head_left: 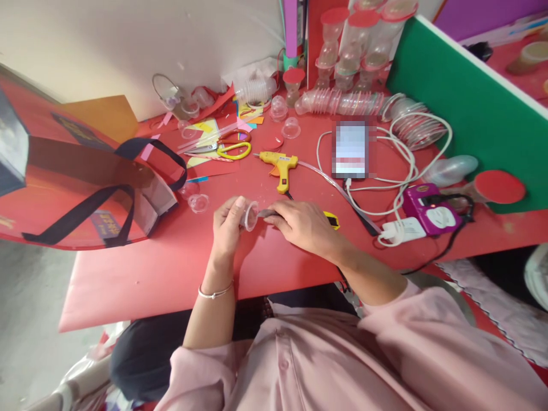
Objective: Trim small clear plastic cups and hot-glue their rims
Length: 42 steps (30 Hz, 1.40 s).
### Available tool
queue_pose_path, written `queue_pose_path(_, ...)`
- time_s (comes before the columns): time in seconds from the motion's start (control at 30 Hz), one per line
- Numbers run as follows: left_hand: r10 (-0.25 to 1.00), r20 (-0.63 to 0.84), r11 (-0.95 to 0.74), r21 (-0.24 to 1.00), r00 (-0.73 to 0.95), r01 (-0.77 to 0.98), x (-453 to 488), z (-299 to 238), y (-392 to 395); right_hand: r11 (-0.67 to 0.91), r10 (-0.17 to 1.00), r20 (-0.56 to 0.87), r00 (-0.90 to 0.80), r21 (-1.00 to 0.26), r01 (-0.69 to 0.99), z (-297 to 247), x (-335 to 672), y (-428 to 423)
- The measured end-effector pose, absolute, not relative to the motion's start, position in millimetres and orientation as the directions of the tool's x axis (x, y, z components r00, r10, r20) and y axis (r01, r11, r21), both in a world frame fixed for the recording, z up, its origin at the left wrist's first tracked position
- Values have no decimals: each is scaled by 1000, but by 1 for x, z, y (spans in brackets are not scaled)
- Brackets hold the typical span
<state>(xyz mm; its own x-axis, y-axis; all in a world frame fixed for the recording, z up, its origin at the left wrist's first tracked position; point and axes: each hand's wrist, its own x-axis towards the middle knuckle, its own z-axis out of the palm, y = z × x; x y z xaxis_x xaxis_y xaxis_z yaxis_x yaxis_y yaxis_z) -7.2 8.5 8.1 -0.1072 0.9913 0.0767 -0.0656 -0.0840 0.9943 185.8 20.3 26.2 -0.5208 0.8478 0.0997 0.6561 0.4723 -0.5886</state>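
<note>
My left hand is closed around a small clear plastic cup, held on its side just above the red table. My right hand grips a thin grey tool whose tip points into the cup's mouth. Its yellow-and-black end shows behind my right hand. Both hands are close together near the table's front middle. A silver bracelet sits on my left wrist.
A yellow glue gun lies just beyond my hands. Scissors and coloured paper scraps lie at the back left, a red bag at the left. A phone, white cables, a purple device and stacked clear cups fill the right.
</note>
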Motion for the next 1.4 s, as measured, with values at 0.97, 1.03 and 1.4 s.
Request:
queue_pose_path(0.97, 975, 169, -175, 984, -146, -28, -6, -2, 8, 476, 863, 179, -472, -601, 642, 20, 185, 15)
queue_pose_path(1.03, 972, 164, -168, 986, -167, -12, -6, -2, 8, 479, 865, 187, -466, -586, 654, 19, 185, 14)
queue_pose_path(1.4, 963, 176, -173, 984, -203, 36, -4, -3, 7, 472, 860, 140, -491, -585, 659, 21, 185, 14)
